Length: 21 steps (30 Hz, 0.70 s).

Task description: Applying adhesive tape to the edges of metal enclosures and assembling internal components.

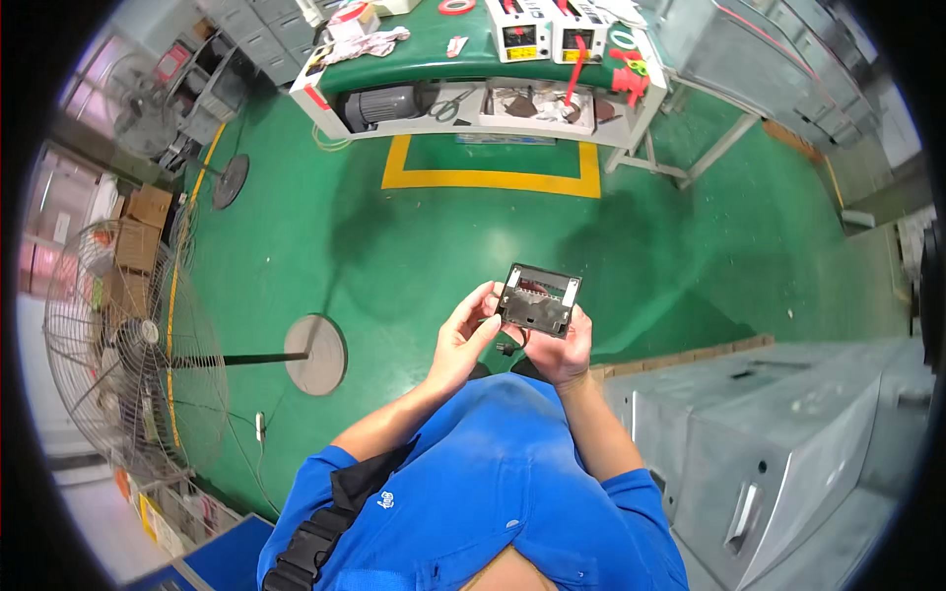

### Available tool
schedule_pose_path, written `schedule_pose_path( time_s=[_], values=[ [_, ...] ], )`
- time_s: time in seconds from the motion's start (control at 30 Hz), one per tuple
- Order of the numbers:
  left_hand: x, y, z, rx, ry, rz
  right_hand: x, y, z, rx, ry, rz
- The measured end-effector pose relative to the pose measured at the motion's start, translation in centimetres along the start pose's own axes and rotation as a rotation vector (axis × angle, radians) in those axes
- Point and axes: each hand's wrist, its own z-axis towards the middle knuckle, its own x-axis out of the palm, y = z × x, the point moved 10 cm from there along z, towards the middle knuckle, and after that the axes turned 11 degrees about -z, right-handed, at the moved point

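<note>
Between my two hands, in front of my body, is a black rectangular plastic frame (533, 311) with a window-like opening and white strips at its two sides. A short black cable with a small plug (507, 348) hangs below it. My left hand (465, 335) grips the left edge, with thumb and fingers against the frame. My right hand (564, 355) holds the frame from beneath and along its lower right side; part of its fingers is hidden behind the frame.
Ahead stands a green-topped workbench (424, 69) bearing two white devices (519, 39) and a dark motor (379, 106) on its shelf. A standing fan (138, 335) with a round base (316, 355) is at left. Grey metal cabinets (709, 463) stand close at right.
</note>
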Motion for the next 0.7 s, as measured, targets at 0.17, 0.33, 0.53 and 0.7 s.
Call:
schedule_pose_path(
  time_s=[0.17, 0.33, 0.53, 0.7],
  values=[
    [2.3, -0.3, 5.7, 0.016, -0.088, -0.064, -1.9, 3.7, 5.6, 0.119, 0.089, 0.006],
    [3.1, 1.4, 12.1, -0.018, -0.105, -0.086, -4.7, 7.1, 10.6, 0.173, 0.108, 0.047],
    [3.9, 2.6, 23.2, -0.022, -0.053, -0.104, -8.6, 13.3, 18.6, 0.130, 0.081, -0.121],
    [5.1, 3.4, 33.8, -0.162, 0.008, -0.287, -11.7, 18.4, 26.3, 0.125, -0.029, -0.162]
  ],
)
